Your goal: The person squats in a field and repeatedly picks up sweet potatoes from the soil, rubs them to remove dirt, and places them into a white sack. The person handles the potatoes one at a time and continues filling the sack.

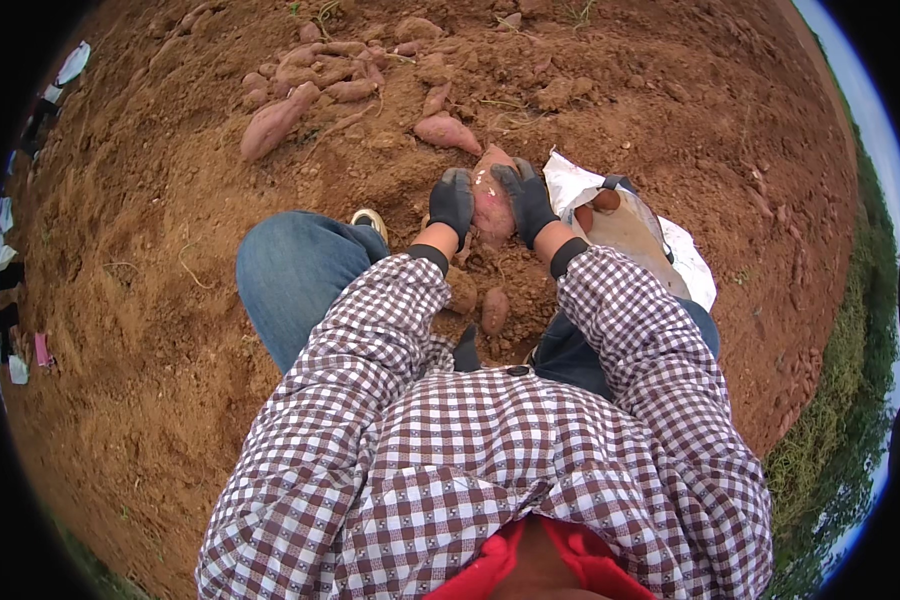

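Observation:
A large sweet potato (492,199), reddish with soil and pale marks on its skin, is held between both hands over the loose soil. My left hand (452,201), in a dark glove, presses its left side. On the opposite side my right hand (526,199), gloved alike, grips it. Just beyond lies another sweet potato (447,133). Nearer my body, between my legs, a small one (495,311) rests on the ground beside a brown lump (461,291), which may be a sweet potato or soil.
A pile of sweet potatoes (330,67) lies ahead to the left, with a long one (279,121) at its near edge. A white sack (570,180) with reddish-brown roundish things in its mouth stands by my right knee. Farther right, more sweet potatoes (797,262) lie in a row.

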